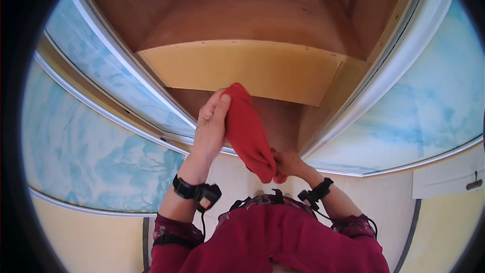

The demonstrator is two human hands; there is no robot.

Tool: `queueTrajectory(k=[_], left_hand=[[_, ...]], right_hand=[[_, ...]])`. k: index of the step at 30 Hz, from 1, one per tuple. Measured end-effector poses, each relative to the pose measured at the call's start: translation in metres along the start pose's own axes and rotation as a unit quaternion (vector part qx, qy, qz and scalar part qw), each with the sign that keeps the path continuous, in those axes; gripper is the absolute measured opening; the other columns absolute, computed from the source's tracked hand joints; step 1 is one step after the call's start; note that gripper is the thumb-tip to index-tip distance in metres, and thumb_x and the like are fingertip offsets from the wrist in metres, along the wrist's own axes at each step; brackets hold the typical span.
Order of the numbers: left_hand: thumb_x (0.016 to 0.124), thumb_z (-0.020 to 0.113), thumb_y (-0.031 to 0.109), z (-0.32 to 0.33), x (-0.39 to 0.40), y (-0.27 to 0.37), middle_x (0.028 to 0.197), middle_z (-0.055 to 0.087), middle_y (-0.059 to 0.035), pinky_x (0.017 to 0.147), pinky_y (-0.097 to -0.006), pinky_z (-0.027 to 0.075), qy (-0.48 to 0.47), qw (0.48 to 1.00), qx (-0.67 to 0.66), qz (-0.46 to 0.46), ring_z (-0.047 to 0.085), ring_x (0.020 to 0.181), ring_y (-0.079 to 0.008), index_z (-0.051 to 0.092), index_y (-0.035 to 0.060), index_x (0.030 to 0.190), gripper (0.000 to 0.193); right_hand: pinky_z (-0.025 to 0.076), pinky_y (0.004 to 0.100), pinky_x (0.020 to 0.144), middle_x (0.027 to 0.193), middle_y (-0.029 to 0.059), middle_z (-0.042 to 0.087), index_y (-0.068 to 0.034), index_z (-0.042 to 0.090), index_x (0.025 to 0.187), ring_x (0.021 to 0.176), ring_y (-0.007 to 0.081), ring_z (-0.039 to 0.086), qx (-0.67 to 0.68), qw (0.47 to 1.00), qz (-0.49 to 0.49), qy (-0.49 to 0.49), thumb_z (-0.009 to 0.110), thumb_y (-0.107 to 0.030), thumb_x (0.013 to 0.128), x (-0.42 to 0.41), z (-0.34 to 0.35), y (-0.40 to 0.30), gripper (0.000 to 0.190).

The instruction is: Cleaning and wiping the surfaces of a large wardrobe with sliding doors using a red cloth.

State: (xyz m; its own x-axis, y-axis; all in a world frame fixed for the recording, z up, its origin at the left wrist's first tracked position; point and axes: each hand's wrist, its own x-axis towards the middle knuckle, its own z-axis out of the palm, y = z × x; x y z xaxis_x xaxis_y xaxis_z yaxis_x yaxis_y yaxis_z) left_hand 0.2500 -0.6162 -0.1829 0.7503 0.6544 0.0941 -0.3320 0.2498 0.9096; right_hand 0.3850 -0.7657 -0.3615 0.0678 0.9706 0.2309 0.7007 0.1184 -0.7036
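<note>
A red cloth [248, 132] is stretched at a slant between my two hands, in front of an open wooden wardrobe. My left hand [214, 117] grips its upper end, with the thumb pressed on the fabric near the top edge. Lower down and to the right, my right hand [291, 163] has hold of the bunched bottom end; its fingertips are partly hidden by the folds. The cloth hangs before a wooden drawer-like front panel [246, 68], its top overlapping the panel's lower edge.
Above the panel lies a brown wooden shelf [242, 15]. Sliding doors with blue landscape patterns and pale metal frames flank the opening: left door [102, 167], right door [409, 113]. A white door with a handle [473, 184] is at far right. Pale floor [227, 170] lies below.
</note>
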Motion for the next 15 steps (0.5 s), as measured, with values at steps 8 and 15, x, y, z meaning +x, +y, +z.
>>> queueTrajectory(k=[8,15], left_hand=[[0.072,0.071,0.030,-0.049,-0.038,-0.099,0.135,0.033,-0.0130,0.104,-0.0352,0.023,-0.324,0.860,0.354,-0.171,0.029,0.126,-0.0233,0.023,0.0066,0.136,0.083],[0.076,0.068,0.021,-0.014,-0.042,-0.158,0.114,0.050,-0.0048,0.089,-0.0313,0.041,-0.371,0.875,0.245,-0.193,0.048,0.107,-0.0165,0.045,0.0099,0.118,0.050]], right_hand=[[0.046,0.0254,0.071,0.089,0.0047,0.061,-0.005,0.055,0.110,0.081,0.0124,0.057,0.372,0.899,0.226,0.042,0.049,-0.015,0.087,-0.012,-0.062,-0.070,0.025],[0.042,0.0218,0.076,0.094,-0.0004,0.057,-0.003,0.055,0.106,0.085,0.0065,0.050,0.491,0.845,0.151,0.149,0.048,-0.015,0.089,-0.026,-0.076,-0.100,0.022]])
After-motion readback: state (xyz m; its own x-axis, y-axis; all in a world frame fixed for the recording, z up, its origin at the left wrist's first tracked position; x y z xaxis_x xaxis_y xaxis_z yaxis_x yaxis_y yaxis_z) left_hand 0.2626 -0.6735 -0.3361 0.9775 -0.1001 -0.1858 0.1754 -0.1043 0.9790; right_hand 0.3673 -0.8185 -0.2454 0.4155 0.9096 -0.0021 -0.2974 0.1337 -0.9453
